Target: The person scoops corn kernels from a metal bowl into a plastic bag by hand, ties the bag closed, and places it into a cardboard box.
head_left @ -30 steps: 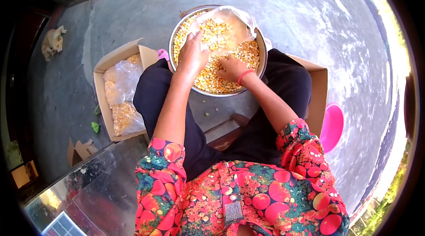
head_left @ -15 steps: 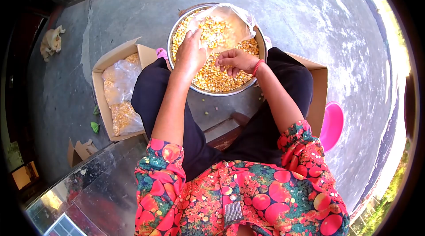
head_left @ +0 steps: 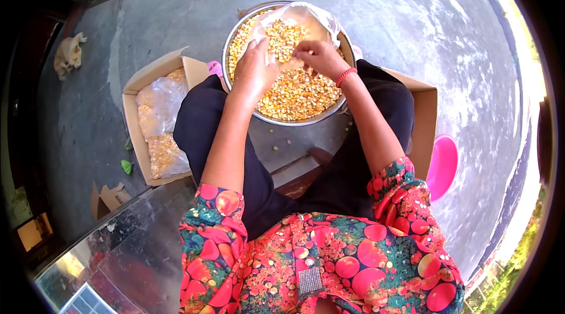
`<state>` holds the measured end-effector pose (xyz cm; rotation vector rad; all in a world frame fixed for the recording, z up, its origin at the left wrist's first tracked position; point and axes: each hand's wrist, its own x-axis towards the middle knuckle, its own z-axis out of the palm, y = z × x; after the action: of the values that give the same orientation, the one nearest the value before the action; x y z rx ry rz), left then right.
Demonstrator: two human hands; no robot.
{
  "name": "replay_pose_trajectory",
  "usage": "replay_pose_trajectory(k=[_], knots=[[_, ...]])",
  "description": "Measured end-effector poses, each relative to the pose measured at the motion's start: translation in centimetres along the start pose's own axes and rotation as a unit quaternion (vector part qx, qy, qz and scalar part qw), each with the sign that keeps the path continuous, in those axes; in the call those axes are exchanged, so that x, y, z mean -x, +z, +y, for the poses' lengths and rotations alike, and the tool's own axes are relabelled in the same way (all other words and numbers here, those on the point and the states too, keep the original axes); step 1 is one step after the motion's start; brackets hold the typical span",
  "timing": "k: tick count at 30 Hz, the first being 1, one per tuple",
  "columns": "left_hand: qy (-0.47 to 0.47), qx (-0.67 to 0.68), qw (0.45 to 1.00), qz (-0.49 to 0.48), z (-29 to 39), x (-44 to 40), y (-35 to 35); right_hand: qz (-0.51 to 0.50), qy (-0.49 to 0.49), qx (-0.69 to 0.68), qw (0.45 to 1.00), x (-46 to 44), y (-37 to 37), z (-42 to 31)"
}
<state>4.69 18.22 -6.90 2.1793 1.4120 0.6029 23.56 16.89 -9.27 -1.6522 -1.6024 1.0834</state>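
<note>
A round metal basin point(head_left: 284, 121) full of yellow corn kernels point(head_left: 300, 97) sits between my knees. In it lies a clear plastic bag point(head_left: 321, 17), its mouth spread, with kernels inside. My left hand point(head_left: 254, 71) is closed on the near left edge of the bag. Over the right part of the bag's mouth is my right hand point(head_left: 321, 58), its fingers pinched together and pointing left; whatever they hold is too small to make out. A red bracelet circles my right wrist.
To the left, a cardboard box point(head_left: 136, 146) holds clear bags of corn point(head_left: 162, 108). Another cardboard box point(head_left: 424, 131) stands right of my leg, beside a pink basin point(head_left: 442, 167). A light-coloured animal point(head_left: 69, 55) lies on the floor at the far left. A shiny surface point(head_left: 135, 249) is at lower left.
My right hand has risen from the kernels and moved up and away to the bag's mouth, its fingers drawn together. My left hand stays at the bag's edge.
</note>
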Motion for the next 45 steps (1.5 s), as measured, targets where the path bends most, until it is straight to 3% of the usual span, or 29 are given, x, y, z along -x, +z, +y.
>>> replay_pose_trajectory(k=[2,3,4,6,10,13,17,18,19,20,22,26,28,31,32,33,36,39,40,42,45], knots=[[0.004,0.0,1.0,0.002,-0.1,-0.1,0.1,-0.207,0.082,0.014,0.975,1.1,-0.4,-0.8],[0.0,0.002,1.0,-0.003,0.1,-0.1,0.0,-0.216,0.086,0.049,0.971,1.6,0.1,-0.7],[-0.003,0.004,1.0,-0.009,0.2,-0.1,-0.1,-0.223,-0.021,0.178,0.958,0.6,2.1,3.4],[0.001,0.003,1.0,-0.009,0.2,-0.1,0.0,-0.122,-0.054,0.287,0.949,2.2,4.4,3.9],[-0.006,0.003,1.0,-0.016,0.4,0.1,-0.1,-0.132,-0.012,0.282,0.95,3.3,7.5,3.1],[-0.021,0.033,0.999,-0.022,0.2,0.1,-0.3,-0.138,-0.078,0.247,0.956,2.9,8.4,4.7],[-0.015,0.032,0.999,-0.023,-0.3,0.0,-0.2,-0.186,-0.075,0.26,0.945,1.8,7.7,6.6],[-0.018,0.027,0.999,-0.025,-0.3,-0.1,-0.3,-0.228,0.04,0.111,0.967,1.9,6.3,5.1],[-0.022,0.021,0.999,-0.026,-0.2,-0.1,-0.4,-0.261,0.153,-0.042,0.952,2.0,5.2,4.1],[-0.022,0.022,0.999,-0.027,-0.1,-0.1,-0.4,-0.261,0.154,-0.042,0.952,2.0,4.6,3.9],[-0.036,0.022,0.999,-0.028,0.1,-0.1,-0.4,-0.306,0.171,-0.22,0.91,2.1,3.4,3.3],[-0.032,0.009,0.999,-0.028,0.2,-0.1,-0.4,-0.325,0.117,-0.255,0.903,2.1,1.5,1.3],[-0.043,0.018,0.998,-0.044,0.3,-0.2,-0.5,-0.3,0.111,-0.253,0.913,1.4,1.2,0.7],[-0.043,0.026,0.998,-0.048,0.6,0.0,-0.5,-0.142,0.041,-0.343,0.928,0.7,1.0,-0.3],[-0.043,0.026,0.998,-0.048,0.6,0.0,-0.5,-0.142,0.041,-0.343,0.928,0.4,1.3,-0.5],[-0.043,0.026,0.997,-0.051,0.6,0.0,-0.5,-0.078,-0.067,-0.277,0.956,-0.1,1.5,-0.4],[-0.046,0.024,0.997,-0.054,0.6,-0.1,-0.5,0.065,-0.231,-0.047,0.97,-0.5,1.0,0.1],[-0.044,0.024,0.998,-0.049,0.7,-0.2,-0.4,-0.093,0.053,-0.077,0.991,0.0,-0.4,0.7],[-0.039,0.022,0.998,-0.043,0.7,-0.3,-0.4,-0.112,0.059,-0.041,0.991,0.5,-0.5,0.5],[-0.033,0.024,0.998,-0.037,0.5,-0.3,-0.1,-0.131,-0.045,0.176,0.975,0.7,0.7,2.6],[-0.027,0.021,0.999,-0.027,0.5,-0.3,0.0,-0.172,0.01,0.288,0.942,1.3,4.5,4.8]])
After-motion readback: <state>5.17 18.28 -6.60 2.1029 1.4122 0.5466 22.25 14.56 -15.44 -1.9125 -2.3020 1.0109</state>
